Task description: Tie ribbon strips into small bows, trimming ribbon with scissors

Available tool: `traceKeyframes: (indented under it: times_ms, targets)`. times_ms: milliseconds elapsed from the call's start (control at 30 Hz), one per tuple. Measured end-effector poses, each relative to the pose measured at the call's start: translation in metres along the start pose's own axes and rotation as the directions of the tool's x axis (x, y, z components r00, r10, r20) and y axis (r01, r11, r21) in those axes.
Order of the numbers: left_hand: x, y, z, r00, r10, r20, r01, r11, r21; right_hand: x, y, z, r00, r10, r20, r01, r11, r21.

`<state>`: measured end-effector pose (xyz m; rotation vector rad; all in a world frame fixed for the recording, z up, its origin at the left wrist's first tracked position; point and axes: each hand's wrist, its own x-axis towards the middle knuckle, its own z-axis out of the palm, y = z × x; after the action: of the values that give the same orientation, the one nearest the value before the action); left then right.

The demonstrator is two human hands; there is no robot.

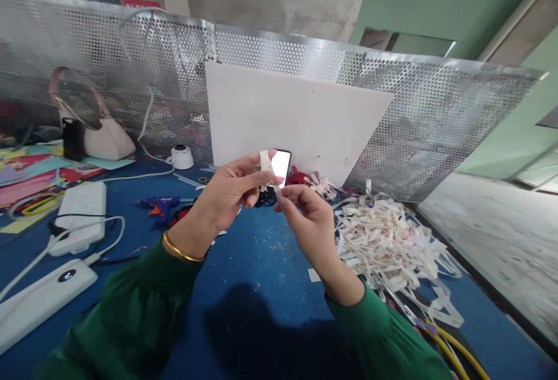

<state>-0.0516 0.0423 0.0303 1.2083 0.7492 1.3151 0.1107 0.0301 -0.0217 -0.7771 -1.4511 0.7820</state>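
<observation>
My left hand (pixel 226 194), with a gold bangle at the wrist, pinches a short white ribbon (pixel 265 162) between thumb and fingers, above the blue table (pixel 257 264). Part of the ribbon stands up past the fingertips. The ribbon's lower end runs to my right hand (pixel 310 220), where thumb and forefinger are closed on it. Just behind the fingers a phone (pixel 282 164) with a bright screen leans upright, partly covered by the left hand. To the right of my right hand lies a heap of tangled white ribbon strips (pixel 387 229).
A white board (pixel 296 113) leans on a perforated metal screen (pixel 436 113). On the left are a blue glue gun (pixel 161 205), a power strip (pixel 82 211), a power bank (pixel 47 298), a small white camera (pixel 182 157) and a handbag (pixel 108 136). Yellow-handled scissors (pixel 453 342) lie front right.
</observation>
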Motion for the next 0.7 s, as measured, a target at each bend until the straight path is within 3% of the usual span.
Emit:
traceKeyframes:
  times_ms: [200, 500, 600, 700]
  targets:
    - [0.001, -0.005, 0.001, 1.000, 0.010, -0.019, -0.007, 0.989, 0.150, -0.006, -0.013, 0.001, 1.000, -0.018, 0.011, 0.018, 0.999, 0.040]
    - [-0.005, -0.008, 0.010, 0.999, 0.023, 0.029, -0.031, 0.947, 0.319, 0.001, -0.013, -0.013, 0.992, 0.080, 0.101, -0.098, 0.978, 0.185]
    - [-0.005, -0.008, 0.011, 1.000, 0.023, 0.017, -0.028, 0.939, 0.343, 0.001, -0.015, -0.016, 0.992, 0.064, 0.110, -0.072, 0.995, 0.073]
    - [-0.005, -0.009, 0.011, 0.999, 0.021, 0.031, -0.030, 0.934, 0.356, 0.001, -0.019, -0.016, 0.998, -0.030, 0.057, 0.037, 0.991, -0.125]
